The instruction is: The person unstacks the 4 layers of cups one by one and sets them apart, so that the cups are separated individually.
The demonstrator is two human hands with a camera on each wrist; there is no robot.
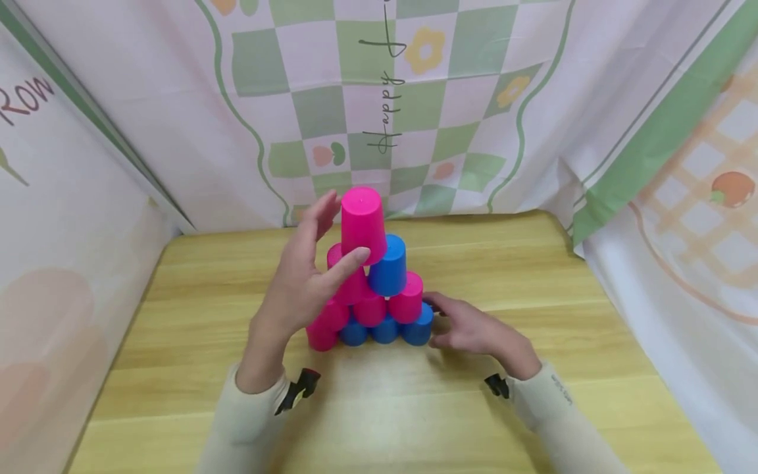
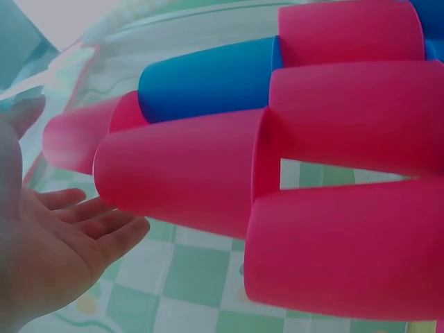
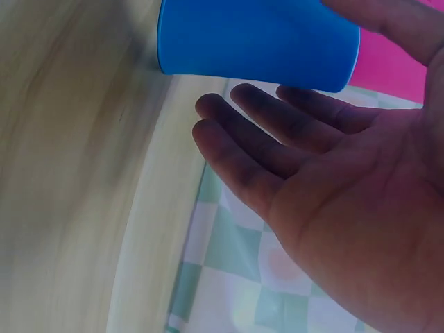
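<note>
Pink and blue cups stand upside down in a pyramid on the table. At its peak is a pink cup [image 1: 362, 224], above a blue cup [image 1: 387, 266] and a pink cup [image 2: 184, 170]. My left hand [image 1: 299, 283] is beside the peak cup, its fingers spread behind and its thumb in front; the left wrist view shows a gap between palm and cup. Low at the right end, my right hand [image 1: 470, 329] is next to the bottom blue cup [image 1: 418, 326], fingers loosely extended around its side. Whether those fingertips touch it I cannot tell.
The pyramid stands on a wooden table [image 1: 207, 316]. Behind it hangs a checkered cloth [image 1: 367, 99], with further printed cloth [image 1: 699, 217] along the right side and a pale printed panel [image 1: 65, 217] at left. Black wrist devices [image 1: 299, 390] sit at both cuffs.
</note>
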